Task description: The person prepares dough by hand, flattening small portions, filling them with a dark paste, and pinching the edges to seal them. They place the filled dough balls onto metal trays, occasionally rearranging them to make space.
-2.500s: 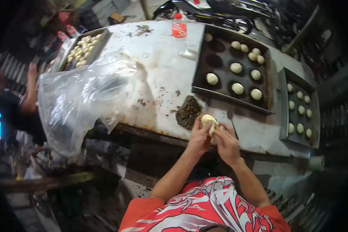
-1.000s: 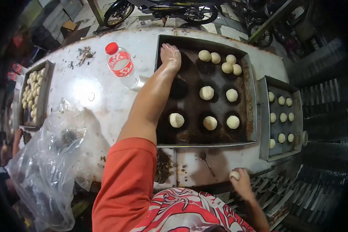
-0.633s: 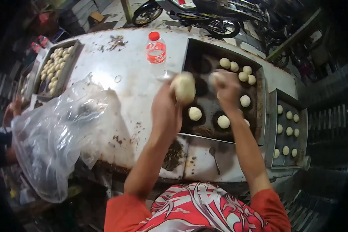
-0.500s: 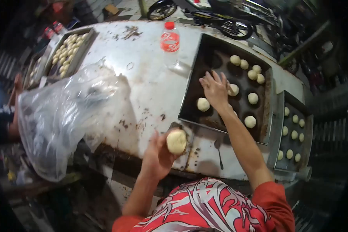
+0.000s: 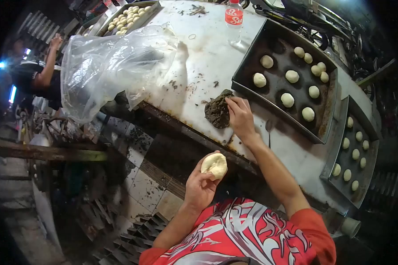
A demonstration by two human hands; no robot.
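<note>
My left hand holds a flattened piece of pale dough in front of the table's edge, fingers wrapped under it and thumb on top. My right hand touches the right side of a dark, crumbly mass on the table, its fingertips pressed together at it. Whether a bit of the mass is between them is too small to tell. To the right, a large dark tray holds several round dough balls, one of them a ball near its left corner.
A spoon lies below the large tray. A smaller dough tray is at the right. Plastic sheeting, a bottle and another full tray are farther back. A person is at the far left.
The view has shifted, so the table sits higher and farther right. My right hand has left the large tray for the dark mass. The dough in my left hand now looks flattened and dented.
</note>
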